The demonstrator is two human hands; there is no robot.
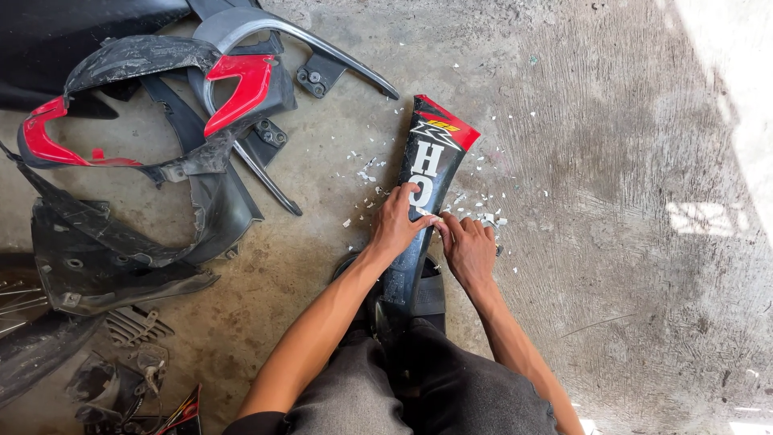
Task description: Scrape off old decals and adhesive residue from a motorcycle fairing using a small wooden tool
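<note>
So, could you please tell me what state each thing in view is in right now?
Black fairing panel: flat on the concrete, white sticker lettering partly removed.
Sticker flakes: scattered around the panel.
Left hand: pressing on the panel.
Right hand: fingertips picking at the lettering.
Red and black fairing pieces: detached, piled on the floor.

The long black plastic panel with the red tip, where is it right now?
In the head view, the long black plastic panel with the red tip lies centre frame on the concrete floor, under both hands, right of the heap of black and red fairing pieces.

Bare concrete floor (612,201) lies open right of the black panel (419,209); piled fairing parts (153,161) crowd the left; white sticker scraps (475,211) litter between.
</note>
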